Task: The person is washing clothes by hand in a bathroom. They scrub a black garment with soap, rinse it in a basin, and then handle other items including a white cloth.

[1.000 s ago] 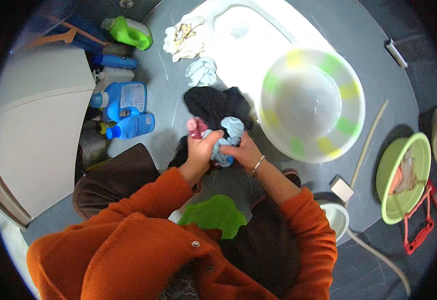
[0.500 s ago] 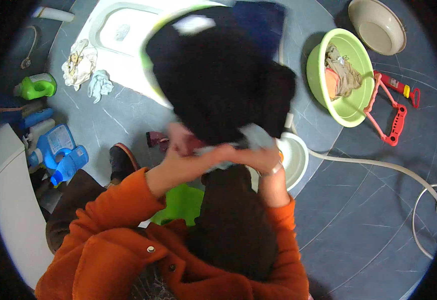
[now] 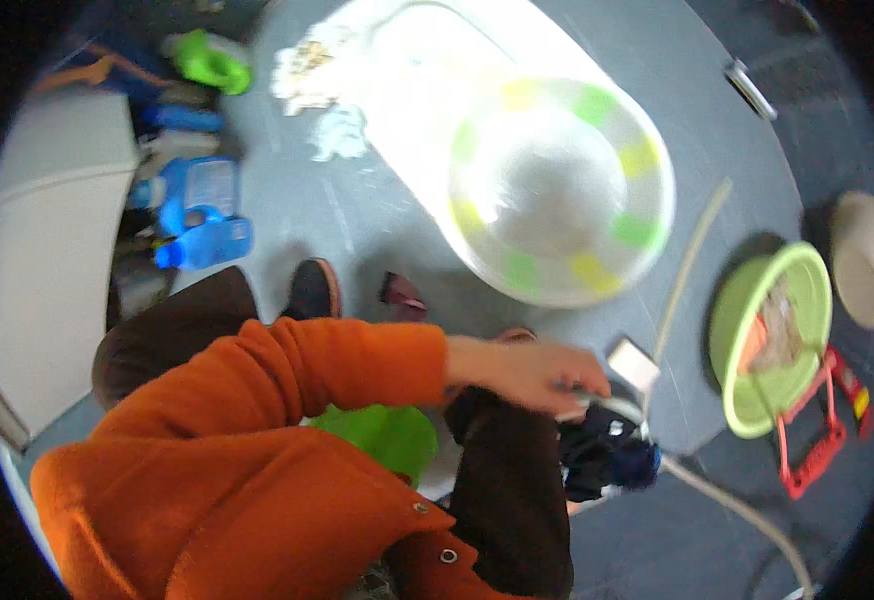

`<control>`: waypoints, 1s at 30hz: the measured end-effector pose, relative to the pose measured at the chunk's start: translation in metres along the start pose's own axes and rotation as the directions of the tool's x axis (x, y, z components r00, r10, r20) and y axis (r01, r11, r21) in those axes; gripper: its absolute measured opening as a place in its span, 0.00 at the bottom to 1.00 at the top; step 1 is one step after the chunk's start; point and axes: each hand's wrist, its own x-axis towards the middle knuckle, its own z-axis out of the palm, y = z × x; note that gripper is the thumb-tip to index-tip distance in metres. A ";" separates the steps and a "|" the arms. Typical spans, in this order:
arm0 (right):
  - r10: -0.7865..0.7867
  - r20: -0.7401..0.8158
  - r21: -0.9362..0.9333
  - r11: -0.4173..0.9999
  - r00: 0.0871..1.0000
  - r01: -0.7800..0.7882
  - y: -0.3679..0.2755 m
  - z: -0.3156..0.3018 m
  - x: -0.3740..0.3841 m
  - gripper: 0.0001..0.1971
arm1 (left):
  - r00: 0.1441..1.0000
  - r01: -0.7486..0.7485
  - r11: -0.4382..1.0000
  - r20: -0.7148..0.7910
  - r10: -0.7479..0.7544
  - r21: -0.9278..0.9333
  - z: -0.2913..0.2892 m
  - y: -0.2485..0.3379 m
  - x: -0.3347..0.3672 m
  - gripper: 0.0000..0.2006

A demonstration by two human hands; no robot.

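My left hand (image 3: 542, 377) reaches across to the right, over my knee, its fingers bent down at a bundle of dark clothes (image 3: 597, 450). A pale curved edge (image 3: 622, 408) shows beside the bundle; I cannot tell whether it is a basin rim or cloth. Motion blurs the fingers, so their grip is unclear. Below the bundle a small skin-toned patch (image 3: 574, 508) shows, perhaps my right hand, with its fingers hidden. Ahead stands a large clear basin (image 3: 465, 215) with green and yellow patches on its rim; no clothes show in it.
A green basin (image 3: 722, 350) with clothes, a red-handled tool (image 3: 817, 460) and a beige basin (image 3: 857, 260) are at right. A hose (image 3: 692, 275) crosses the floor. Maroon cloth (image 3: 402, 297) lies near my shoes. Blue bottles (image 3: 202, 240) stand left; pale cloths (image 3: 340, 133) lie by the white squat pan (image 3: 397, 110).
The dark clothes have gone from in front of me, over the large basin, down to my right. My left hand has followed rightward. My view has turned, and the large basin is uncovered.
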 end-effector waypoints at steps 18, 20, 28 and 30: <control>0.115 0.193 -0.477 0.879 0.974 -0.009 0.018 -0.002 0.023 0.12 | 0.386 0.892 0.283 -0.920 -0.075 0.351 -0.216 -0.094 -0.257 0.17; 0.071 0.284 -0.533 0.841 0.956 0.095 0.029 0.009 0.031 0.12 | 0.380 0.888 0.346 -0.908 -0.177 0.304 -0.165 -0.098 -0.264 0.15; 0.088 0.577 -0.611 0.707 0.812 0.357 -0.118 0.032 0.062 0.10 | 0.401 0.915 0.001 -0.908 -0.122 0.404 -0.035 -0.105 -0.226 0.33; -0.405 0.447 -0.113 0.858 0.797 0.500 -0.129 0.060 0.075 0.09 | 0.285 0.955 -0.014 -0.932 -0.224 0.296 -0.041 -0.106 -0.223 0.32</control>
